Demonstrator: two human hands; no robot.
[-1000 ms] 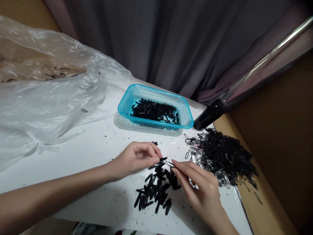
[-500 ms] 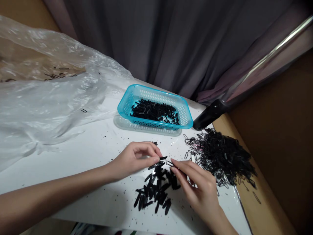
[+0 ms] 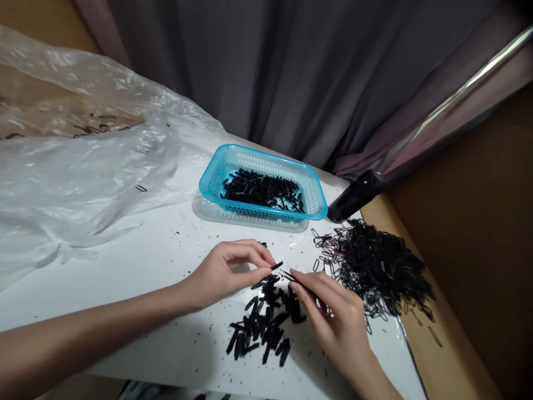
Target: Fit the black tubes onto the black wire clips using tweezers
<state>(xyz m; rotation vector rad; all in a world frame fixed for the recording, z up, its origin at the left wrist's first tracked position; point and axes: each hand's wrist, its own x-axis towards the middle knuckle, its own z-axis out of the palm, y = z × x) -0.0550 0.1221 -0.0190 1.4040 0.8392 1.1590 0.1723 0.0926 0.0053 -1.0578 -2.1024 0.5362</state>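
My left hand [image 3: 231, 272] pinches a small flat black strip [image 3: 277, 265] between thumb and forefinger, its free end angled up to the right. Between the fingertips of my right hand [image 3: 337, 311] are dark tweezers [image 3: 288, 275], whose two thin tips point at the strip, slightly apart from it. Below both hands lies a loose heap of similar black strips [image 3: 260, 328] on the white tabletop [image 3: 166, 333]. Further back, a blue openwork plastic basket [image 3: 212, 186] holds many more black strips.
To the right is a large tangled pile of black wire loops [image 3: 387, 272], close to the table's edge. Behind it a black cylindrical object [image 3: 356, 197] leans at a slant. Clear plastic sheeting [image 3: 83, 183] covers the left side, with several loops on it. Tiny black crumbs dot the tabletop.
The strip in my left fingers has turned from nearly level to tilted up at its right end. The tweezer tips now stand a little apart from it. Both hands stay almost in place.
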